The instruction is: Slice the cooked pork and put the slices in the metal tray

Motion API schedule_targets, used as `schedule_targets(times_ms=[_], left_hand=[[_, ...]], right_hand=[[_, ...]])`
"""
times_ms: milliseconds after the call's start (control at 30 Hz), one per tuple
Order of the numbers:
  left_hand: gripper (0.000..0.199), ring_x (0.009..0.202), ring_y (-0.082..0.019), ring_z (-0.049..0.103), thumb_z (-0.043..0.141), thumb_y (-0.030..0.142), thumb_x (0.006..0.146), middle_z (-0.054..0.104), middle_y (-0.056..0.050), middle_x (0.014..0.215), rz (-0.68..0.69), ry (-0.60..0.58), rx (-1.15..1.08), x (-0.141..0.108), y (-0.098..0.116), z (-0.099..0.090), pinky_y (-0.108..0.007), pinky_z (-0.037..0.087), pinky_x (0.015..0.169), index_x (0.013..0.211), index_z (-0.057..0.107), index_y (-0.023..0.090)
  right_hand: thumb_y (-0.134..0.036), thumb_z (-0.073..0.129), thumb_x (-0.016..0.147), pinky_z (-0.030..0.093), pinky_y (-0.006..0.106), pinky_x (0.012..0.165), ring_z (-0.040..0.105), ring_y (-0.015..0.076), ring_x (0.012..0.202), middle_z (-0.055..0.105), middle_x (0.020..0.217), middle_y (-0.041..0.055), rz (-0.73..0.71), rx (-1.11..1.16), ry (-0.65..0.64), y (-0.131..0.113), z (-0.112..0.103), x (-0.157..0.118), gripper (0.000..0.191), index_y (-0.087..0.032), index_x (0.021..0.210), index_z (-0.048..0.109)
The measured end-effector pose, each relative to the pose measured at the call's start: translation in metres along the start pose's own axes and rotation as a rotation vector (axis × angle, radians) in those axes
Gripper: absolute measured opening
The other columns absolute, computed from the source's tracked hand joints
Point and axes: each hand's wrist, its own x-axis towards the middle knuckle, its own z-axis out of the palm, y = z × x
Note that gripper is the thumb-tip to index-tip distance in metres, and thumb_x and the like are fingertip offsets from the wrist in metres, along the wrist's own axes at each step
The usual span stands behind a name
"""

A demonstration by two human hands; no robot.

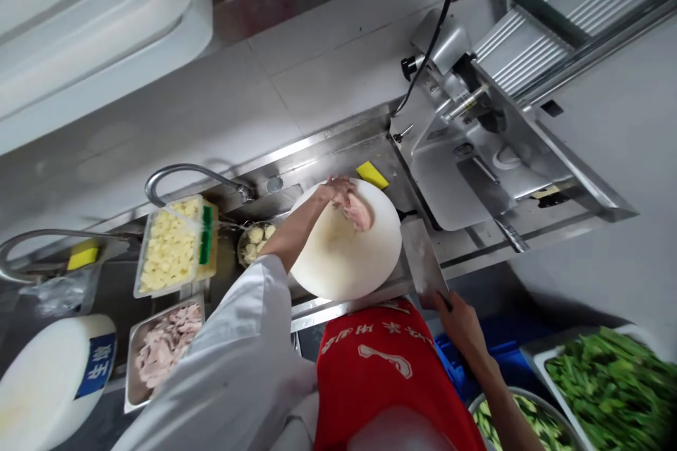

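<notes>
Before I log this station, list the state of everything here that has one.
Meat: on the cutting board, under the left hand.
Cleaver: held in the right hand.
Cutting board: flat, discoloured in the middle.
Tub: open, filled with pale chunks.
Metal tray: open, holding meat pieces.
Greens: heaped in a container.
Slicer: on or off, cannot tell.

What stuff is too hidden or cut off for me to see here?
Head view, meat: partly under the left hand.
Head view, knife: handle mostly inside the right hand.
Head view, bowl: partly behind the left arm.
Head view, greens: cut off by the right edge.
</notes>
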Motion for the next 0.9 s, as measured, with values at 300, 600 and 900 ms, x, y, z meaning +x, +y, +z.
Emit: schedule_targets(times_ms=[300,600,900], left_hand=[[0.038,0.081,-0.021,0.062,0.074,0.032,0.064,0.066,-0.002,0.083,-0.096,0.008,-0.185,-0.092,0.004,0.016,-0.031,0.047,0.081,0.098,0.066,0.020],[0.048,0.067,-0.013,0.061,0.074,0.035,0.067,0.067,-0.003,0.082,-0.440,0.429,-1.208,-0.158,0.001,0.054,-0.023,0.048,0.063,0.106,0.059,0.013],[0.046,0.113,-0.030,0.054,0.066,0.016,0.079,0.062,-0.017,0.112,-0.577,0.630,-0.457,-0.172,0.051,0.082,-0.047,0.042,0.102,0.124,0.057,0.009]], right_hand=[[-0.052,0.038,0.093,0.037,0.029,0.061,0.066,0.0259,0.074,0.070,0.077,0.0131,-0.038,-0.008,-0.070,-0.003,0.000,0.031,0.040,-0.020,0.091,0.062],[-0.044,0.041,0.097,0.034,0.027,0.065,0.065,0.0222,0.077,0.071,0.083,0.0140,-0.154,-0.182,-0.098,-0.019,-0.012,0.060,0.036,-0.016,0.092,0.063],[-0.042,0.042,0.098,0.031,0.028,0.064,0.063,0.0214,0.075,0.070,0.082,0.0114,-0.237,-0.267,-0.110,-0.020,-0.011,0.068,0.034,-0.017,0.091,0.064]])
